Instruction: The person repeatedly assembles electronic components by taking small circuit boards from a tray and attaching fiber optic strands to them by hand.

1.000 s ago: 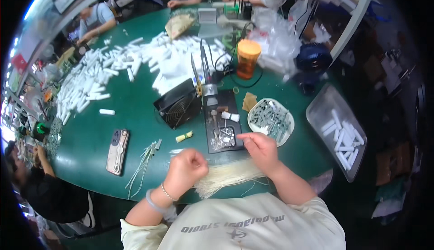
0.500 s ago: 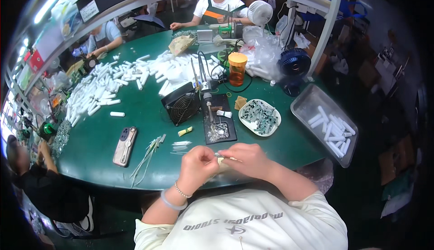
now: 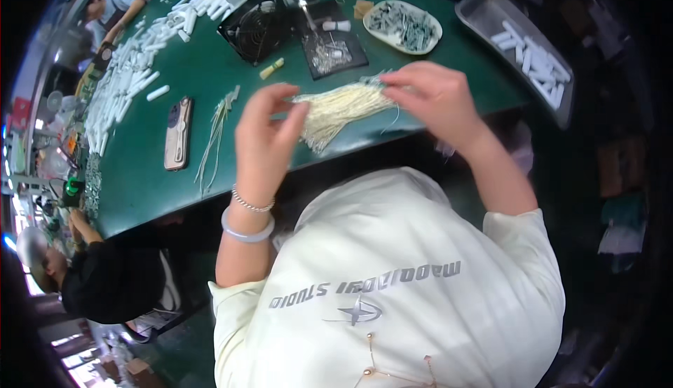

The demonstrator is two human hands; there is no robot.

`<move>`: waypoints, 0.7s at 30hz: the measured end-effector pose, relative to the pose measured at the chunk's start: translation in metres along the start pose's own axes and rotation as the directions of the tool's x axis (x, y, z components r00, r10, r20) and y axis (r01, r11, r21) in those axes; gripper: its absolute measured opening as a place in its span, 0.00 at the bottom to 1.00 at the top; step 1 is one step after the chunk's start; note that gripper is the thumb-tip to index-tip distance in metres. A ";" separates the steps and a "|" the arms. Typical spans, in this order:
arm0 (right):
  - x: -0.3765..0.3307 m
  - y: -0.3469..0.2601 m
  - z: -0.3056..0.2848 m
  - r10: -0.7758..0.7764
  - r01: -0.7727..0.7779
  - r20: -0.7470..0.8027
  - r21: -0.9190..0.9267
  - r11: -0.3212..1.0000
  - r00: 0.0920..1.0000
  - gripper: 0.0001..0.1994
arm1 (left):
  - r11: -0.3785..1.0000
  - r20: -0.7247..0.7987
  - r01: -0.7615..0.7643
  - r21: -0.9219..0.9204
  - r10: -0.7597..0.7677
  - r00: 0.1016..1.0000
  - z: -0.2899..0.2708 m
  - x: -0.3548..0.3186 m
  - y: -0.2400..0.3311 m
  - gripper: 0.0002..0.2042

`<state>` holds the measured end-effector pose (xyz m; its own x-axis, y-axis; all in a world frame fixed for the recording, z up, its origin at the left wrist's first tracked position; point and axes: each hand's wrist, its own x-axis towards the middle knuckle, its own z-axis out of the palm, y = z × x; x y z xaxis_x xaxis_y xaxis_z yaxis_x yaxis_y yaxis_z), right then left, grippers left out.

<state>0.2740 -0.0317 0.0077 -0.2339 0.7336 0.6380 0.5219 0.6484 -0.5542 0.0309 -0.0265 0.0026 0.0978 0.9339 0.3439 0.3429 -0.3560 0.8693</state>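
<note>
Pale strand bundle (image 3: pixel 343 110) = landmark, lying on green table (image 3: pixel 151 185) near its edge, between both hands. Left hand (image 3: pixel 265 125) at bundle's left end, thumb and fingers spread with gap, contact unclear. Right hand (image 3: pixel 438 97) at bundle's right end, thumb and index narrow; can't tell if pinching a strand. Beyond bundle: black mat (image 3: pixel 355 50). Beyond and right: white dish (image 3: pixel 403 49) of small grey-green parts (image 3: pixel 406 27); farther right, metal tray (image 3: pixel 484 20) with white tubes (image 3: pixel 536 69). Left of bundle: loose strands (image 3: pixel 216 135), then phone (image 3: pixel 178 133); beyond-left: black fan (image 3: pixel 254 32)
</note>
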 end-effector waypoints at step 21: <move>0.026 0.065 0.004 0.501 -0.597 0.358 0.247 0.763 0.788 0.08 | 0.824 0.440 -0.219 0.523 -0.041 0.897 0.020 0.031 -0.032 0.04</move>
<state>0.2989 0.0306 -0.0136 -0.2167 0.9757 0.0338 0.3353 0.1069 -0.9360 0.0415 0.0147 -0.0211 0.4847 0.8668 0.1169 0.7496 -0.4805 0.4552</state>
